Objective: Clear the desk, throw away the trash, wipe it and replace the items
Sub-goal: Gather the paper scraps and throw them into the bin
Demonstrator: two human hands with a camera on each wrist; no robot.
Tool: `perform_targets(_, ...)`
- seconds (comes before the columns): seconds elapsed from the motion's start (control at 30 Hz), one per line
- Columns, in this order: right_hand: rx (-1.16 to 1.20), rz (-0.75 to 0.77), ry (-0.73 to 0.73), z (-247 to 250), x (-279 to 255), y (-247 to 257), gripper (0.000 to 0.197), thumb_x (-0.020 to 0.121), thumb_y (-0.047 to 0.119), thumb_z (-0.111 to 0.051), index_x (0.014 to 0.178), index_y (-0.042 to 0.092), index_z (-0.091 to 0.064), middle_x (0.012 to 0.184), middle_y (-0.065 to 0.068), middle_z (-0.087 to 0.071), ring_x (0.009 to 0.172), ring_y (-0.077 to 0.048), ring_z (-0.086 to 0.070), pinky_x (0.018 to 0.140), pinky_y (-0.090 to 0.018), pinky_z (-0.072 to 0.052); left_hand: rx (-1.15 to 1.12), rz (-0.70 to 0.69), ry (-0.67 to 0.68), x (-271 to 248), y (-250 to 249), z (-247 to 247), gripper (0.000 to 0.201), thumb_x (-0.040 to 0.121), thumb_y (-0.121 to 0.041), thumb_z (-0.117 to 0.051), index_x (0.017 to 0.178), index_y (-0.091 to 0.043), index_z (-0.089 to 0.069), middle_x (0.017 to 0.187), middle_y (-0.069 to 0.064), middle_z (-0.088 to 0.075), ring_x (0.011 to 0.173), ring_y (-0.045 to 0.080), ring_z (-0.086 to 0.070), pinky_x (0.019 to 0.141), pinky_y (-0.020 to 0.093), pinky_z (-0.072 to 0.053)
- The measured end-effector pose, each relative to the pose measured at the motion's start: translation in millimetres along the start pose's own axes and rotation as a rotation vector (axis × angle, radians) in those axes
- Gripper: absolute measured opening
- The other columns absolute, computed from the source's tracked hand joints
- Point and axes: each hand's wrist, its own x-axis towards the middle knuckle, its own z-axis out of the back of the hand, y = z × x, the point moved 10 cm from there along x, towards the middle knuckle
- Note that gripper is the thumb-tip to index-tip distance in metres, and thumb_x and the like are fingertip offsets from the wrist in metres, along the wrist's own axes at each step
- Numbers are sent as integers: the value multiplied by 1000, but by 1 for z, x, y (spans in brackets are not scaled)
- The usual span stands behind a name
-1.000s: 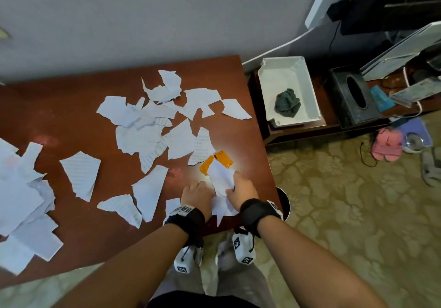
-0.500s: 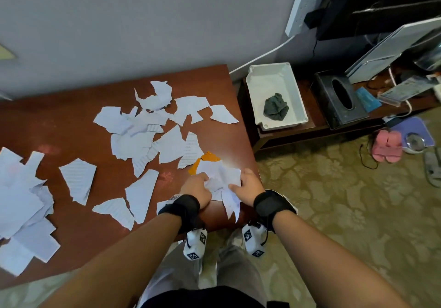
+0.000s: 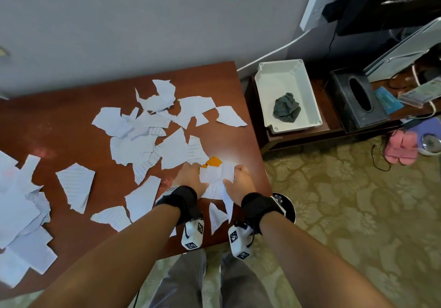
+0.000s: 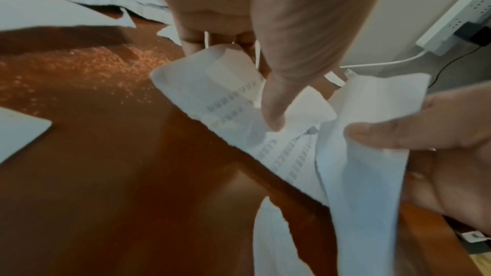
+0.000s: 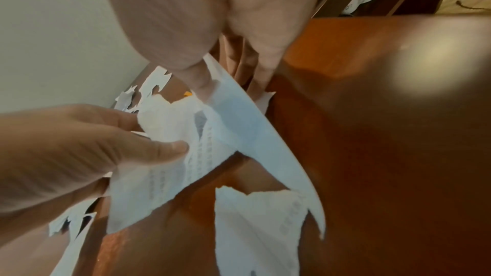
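Torn white paper scraps (image 3: pixel 133 140) litter the brown desk (image 3: pixel 66 121). Near its front right corner my left hand (image 3: pixel 194 171) and right hand (image 3: pixel 236 176) both pinch one crumpled bunch of scraps (image 3: pixel 216 176) between them, a little above the wood. An orange scrap (image 3: pixel 213 162) lies just behind the bunch. In the left wrist view my left thumb (image 4: pixel 273 112) presses the printed paper (image 4: pixel 233 96), with the right hand (image 4: pixel 425 133) gripping its other side. In the right wrist view the bunch (image 5: pixel 212 133) hangs between both hands, and a loose scrap (image 5: pixel 252 228) lies on the desk below it.
A white tray (image 3: pixel 307 107) holding a dark green cloth (image 3: pixel 286 109) sits on a low shelf to the right, beside a black tissue box (image 3: pixel 358 97). A round black bin (image 3: pixel 285 204) stands on the floor under the desk corner. Pink slippers (image 3: pixel 401 147) lie on the carpet.
Both hands, earlier lying on a scrap over the orange piece, have pulled more scraps together and now hold them bunched and slightly raised between them.
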Motion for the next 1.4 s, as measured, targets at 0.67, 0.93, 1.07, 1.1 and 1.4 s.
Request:
perform_targets(0.67, 233, -88, -77, 21, -19, 8, 12, 86, 21, -68, 86, 11, -62, 84, -4, -65, 82, -22, -61, 70, -25, -48, -148, -44, -34, -24, -7, 18, 35, 95, -19, -58, 129, -13, -61, 130, 11, -62, 115, 30, -59, 97, 33, -45)
perform_targets(0.93, 171, -94, -69, 42, -34, 11, 47, 69, 47, -67, 102, 14, -67, 94, -3, -70, 88, -24, -66, 83, -41, -57, -239, -64, -55, -43, -13, 43, 33, 95, -26, -59, 127, -16, -61, 130, 9, -62, 117, 29, -58, 102, 36, -43)
perform_targets(1.07, 110, -92, -35, 46, -46, 12, 43, 66, 41, -76, 97, 12, -68, 91, -2, -71, 86, -21, -67, 77, -36, -58, -218, -111, 18, -48, -13, 33, 40, 90, -24, -65, 128, -19, -57, 124, 6, -63, 111, 25, -59, 93, 29, -44)
perform_targets(1.1, 107, -91, -13, 45, -53, 13, 36, 70, 33, -79, 96, 11, -68, 91, -2, -71, 87, -20, -67, 73, -31, -56, -209, -124, 57, -51, -13, 27, 43, 88, -22, -68, 129, -18, -54, 119, 6, -63, 109, 25, -59, 89, 27, -43)
perform_targets(1.4, -62, -53, 126, -7, -68, 1, 36, 82, 19, -77, 114, 8, -64, 111, -9, -66, 104, -26, -60, 80, -29, -47, -23, -169, 162, -61, 7, -17, 82, 88, -12, -61, 152, -35, -16, 115, 4, -63, 90, 19, -61, 84, 29, -53)
